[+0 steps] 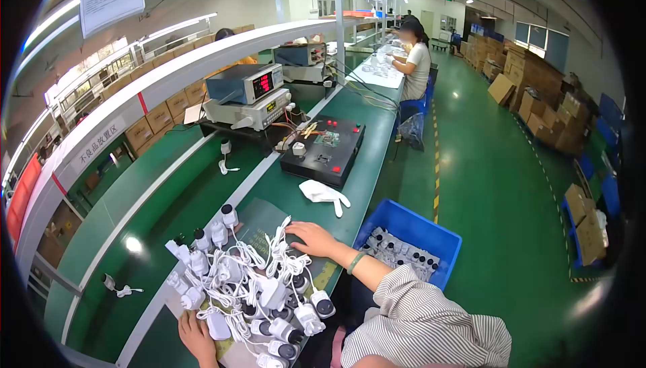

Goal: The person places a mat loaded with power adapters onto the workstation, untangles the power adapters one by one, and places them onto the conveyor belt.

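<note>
A heap of white power adapters [272, 294] with bundled white cables and some black round ends lies on the workbench [367, 166]. At the heap's far right side, my right hand [313, 239] rests with fingers stretched toward a white cable bundle [277, 250], touching its edge without wrapping round it. My left hand [195, 336] lies at the near left side of the heap, fingers extended beside a white adapter [218, 325]. Under the heap is a printed grey-green sheet [261, 216], mostly covered.
A blue crate [451, 247] holding more adapters stands to the right of the bench. Beyond the heap are a white glove [323, 194], a black test box [326, 152] and stacked instruments [245, 95]. A seated person [417, 65] works farther along.
</note>
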Demonstrator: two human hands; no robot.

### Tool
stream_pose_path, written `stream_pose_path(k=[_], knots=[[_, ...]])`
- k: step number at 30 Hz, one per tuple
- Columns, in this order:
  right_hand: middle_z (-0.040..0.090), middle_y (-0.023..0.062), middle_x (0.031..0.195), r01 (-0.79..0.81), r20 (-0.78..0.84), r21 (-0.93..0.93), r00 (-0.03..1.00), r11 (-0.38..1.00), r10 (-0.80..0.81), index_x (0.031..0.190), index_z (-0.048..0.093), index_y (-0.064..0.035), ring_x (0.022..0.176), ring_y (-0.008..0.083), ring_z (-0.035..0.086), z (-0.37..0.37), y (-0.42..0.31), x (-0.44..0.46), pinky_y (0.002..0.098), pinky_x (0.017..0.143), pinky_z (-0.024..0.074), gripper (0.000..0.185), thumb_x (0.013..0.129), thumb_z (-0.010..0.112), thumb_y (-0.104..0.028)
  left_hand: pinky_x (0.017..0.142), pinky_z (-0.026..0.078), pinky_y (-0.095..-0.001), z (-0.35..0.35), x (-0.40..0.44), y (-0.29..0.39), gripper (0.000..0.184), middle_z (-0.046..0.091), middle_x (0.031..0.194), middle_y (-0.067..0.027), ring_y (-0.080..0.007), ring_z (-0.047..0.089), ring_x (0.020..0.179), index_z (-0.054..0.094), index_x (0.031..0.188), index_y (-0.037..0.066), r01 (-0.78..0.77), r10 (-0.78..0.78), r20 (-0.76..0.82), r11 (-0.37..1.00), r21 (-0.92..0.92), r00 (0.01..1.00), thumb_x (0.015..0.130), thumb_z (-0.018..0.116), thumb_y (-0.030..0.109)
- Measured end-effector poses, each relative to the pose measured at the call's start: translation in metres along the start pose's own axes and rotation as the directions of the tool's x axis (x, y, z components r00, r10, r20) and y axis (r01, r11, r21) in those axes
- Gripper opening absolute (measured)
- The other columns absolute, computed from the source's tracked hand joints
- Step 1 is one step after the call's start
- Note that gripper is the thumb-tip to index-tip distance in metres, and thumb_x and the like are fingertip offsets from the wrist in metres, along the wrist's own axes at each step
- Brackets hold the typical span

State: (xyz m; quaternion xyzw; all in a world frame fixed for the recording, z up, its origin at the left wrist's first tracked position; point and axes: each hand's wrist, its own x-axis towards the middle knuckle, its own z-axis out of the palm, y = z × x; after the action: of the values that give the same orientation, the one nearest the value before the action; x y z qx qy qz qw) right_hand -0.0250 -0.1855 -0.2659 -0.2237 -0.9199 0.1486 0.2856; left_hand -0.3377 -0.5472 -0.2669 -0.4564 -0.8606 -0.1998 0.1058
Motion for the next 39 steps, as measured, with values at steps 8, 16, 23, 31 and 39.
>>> stream_pose_path(k=[8,16,23,31,39], knots=[[0.059,0.007,0.132,0.002,-0.046,0.117,0.999,0.993,0.004,0.11,0.065,-0.0094,0.127,0.0291,0.052,0.011,0.016,-0.002,0.0425,0.105,0.0416,0.024,0.09,0.063,-0.022,0.107,0.033,-0.0464,0.005,-0.001,-0.007,0.042,0.052,0.136,-0.0125,-0.0341,0.043,0.13,0.059,0.126,0.007,0.011,-0.013,-0.052,0.999,-0.047,0.999,0.086,0.062,0.018],[0.054,0.0102,0.131,0.013,-0.366,0.27,0.926,0.963,0.09,0.116,0.061,-0.0076,0.118,0.0296,0.055,-0.043,-0.015,-0.034,0.0393,0.099,0.0468,0.029,0.087,0.065,-0.012,0.107,0.033,-0.0471,0.005,-0.003,-0.01,0.044,0.051,0.138,-0.0133,-0.0356,0.043,0.129,0.057,0.128,0.006,-0.012,0.01,-0.038,0.999,-0.05,0.999,0.086,0.062,0.017],[0.059,0.0154,0.118,-0.922,0.035,0.387,-0.014,-0.026,0.999,0.125,0.06,-0.0086,0.105,0.027,0.058,-0.057,0.058,-0.466,0.0389,0.09,0.0479,0.034,0.093,0.055,-0.018,0.101,0.042,-0.0499,0.018,0.006,-0.032,0.044,0.059,0.125,-0.0222,-0.0409,0.053,0.116,0.062,0.125,0.006,-0.272,0.282,-0.244,0.959,0.076,0.928,0.09,0.064,0.031],[0.059,0.0155,0.115,-0.768,0.339,0.32,-0.454,-0.555,0.824,0.124,0.061,-0.0084,0.104,0.0277,0.058,-0.03,-0.079,-0.529,0.04,0.089,0.0481,0.033,0.093,0.055,-0.02,0.1,0.043,-0.0499,0.004,0.006,-0.025,0.044,0.059,0.124,-0.0223,-0.0394,0.054,0.116,0.06,0.129,0.008,-0.185,0.191,-0.085,0.98,0.072,0.978,0.091,0.063,0.03],[0.06,0.0156,0.113,-0.777,0.333,0.354,-0.415,-0.52,0.847,0.122,0.061,-0.0083,0.103,0.0283,0.059,-0.016,-0.088,-0.501,0.041,0.088,0.0484,0.033,0.092,0.056,-0.022,0.098,0.045,-0.0487,0.013,0.01,-0.043,0.046,0.057,0.127,-0.0213,-0.0383,0.054,0.117,0.061,0.127,0.009,-0.274,0.278,-0.144,0.96,0.052,0.95,0.088,0.066,0.033]])
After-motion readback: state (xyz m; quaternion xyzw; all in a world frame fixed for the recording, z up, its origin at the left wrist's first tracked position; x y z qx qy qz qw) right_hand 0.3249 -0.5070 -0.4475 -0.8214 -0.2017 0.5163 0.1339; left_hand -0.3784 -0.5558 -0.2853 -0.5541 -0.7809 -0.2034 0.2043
